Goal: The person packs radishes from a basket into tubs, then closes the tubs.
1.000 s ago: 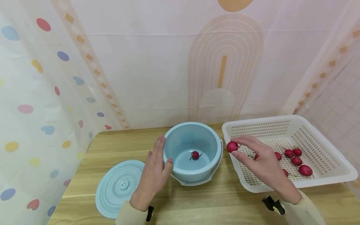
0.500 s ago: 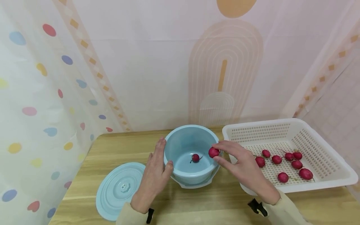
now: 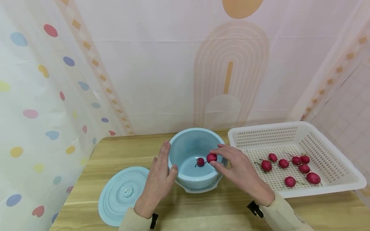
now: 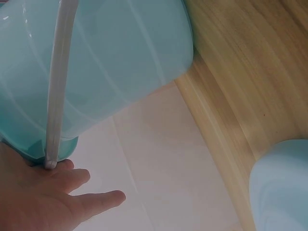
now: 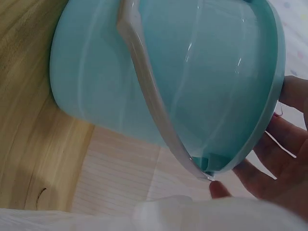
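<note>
A light blue bucket (image 3: 185, 141) with a pale handle (image 5: 149, 91) stands upright on the wooden table. My left hand (image 3: 157, 179) rests against its left rim, fingers straight; the left wrist view has this hand (image 4: 53, 197) beside the handle's pivot. With thumb and fingers, my right hand (image 3: 241, 170) pinches a red radish (image 3: 211, 158) over the right part of the bucket's opening. In the right wrist view that hand (image 5: 284, 154) is at the rim, and the held radish is mostly hidden behind it. Another radish (image 3: 200, 162) lies on the bucket's floor.
To the right is a white perforated basket (image 3: 344, 163) with several radishes, among them one radish (image 3: 290, 182) near its front. A round blue lid (image 3: 115, 195) lies flat on the table (image 3: 196, 208) at left. A patterned curtain (image 3: 156, 73) hangs behind.
My right hand has carried the radish leftward, from above the basket's left edge to over the bucket. The left hand has stayed at the rim.
</note>
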`<state>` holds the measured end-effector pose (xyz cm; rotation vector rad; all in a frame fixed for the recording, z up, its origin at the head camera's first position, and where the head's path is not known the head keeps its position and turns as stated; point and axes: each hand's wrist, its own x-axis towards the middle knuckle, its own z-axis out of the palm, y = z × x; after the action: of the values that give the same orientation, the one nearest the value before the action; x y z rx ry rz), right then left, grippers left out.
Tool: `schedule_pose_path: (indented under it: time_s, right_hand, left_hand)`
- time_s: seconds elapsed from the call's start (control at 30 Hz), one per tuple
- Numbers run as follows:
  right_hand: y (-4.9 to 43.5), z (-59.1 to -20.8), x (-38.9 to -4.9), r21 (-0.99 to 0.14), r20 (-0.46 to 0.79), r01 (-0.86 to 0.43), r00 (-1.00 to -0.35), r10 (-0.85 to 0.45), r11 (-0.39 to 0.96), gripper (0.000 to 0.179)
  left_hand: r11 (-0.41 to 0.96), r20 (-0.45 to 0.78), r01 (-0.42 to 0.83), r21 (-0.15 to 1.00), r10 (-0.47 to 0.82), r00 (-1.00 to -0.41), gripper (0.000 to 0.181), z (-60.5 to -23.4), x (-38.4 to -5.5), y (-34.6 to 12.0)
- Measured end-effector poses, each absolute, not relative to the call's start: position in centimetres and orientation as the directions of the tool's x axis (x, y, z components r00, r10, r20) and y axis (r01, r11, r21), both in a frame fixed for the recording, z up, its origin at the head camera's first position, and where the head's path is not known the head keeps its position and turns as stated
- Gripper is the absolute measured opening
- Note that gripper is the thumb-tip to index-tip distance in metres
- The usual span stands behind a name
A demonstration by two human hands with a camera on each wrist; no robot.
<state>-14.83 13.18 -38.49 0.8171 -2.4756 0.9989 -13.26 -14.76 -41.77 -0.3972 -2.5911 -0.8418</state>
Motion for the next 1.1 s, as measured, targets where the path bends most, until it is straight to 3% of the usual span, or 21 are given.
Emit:
schedule_pose_path:
  time_s: [0.33, 0.7, 1.1]
  right_hand:
    - [13.8, -38.3, -14.2, -0.507, 0.374, -0.574, -0.818, -0.436, 0.643, 0.066]
    - [15.6, -39.2, -13.0, -0.376, 0.306, -0.597, -0.802, -0.513, 0.709, 0.068]
    - [19.1, -38.8, -12.2, -0.301, 0.260, -0.569, -0.821, -0.508, 0.766, 0.071]
  left_hand:
    - [0.773, 0.454, 0.391, 0.500, 0.150, -0.878, 0.070, -41.9, -13.4, -14.7]
    - [0.772, 0.444, 0.380, 0.510, 0.142, -0.885, 0.071, -42.0, -13.4, -14.9]
    - [0.766, 0.448, 0.389, 0.512, 0.148, -0.882, 0.071, -42.0, -13.5, -14.8]
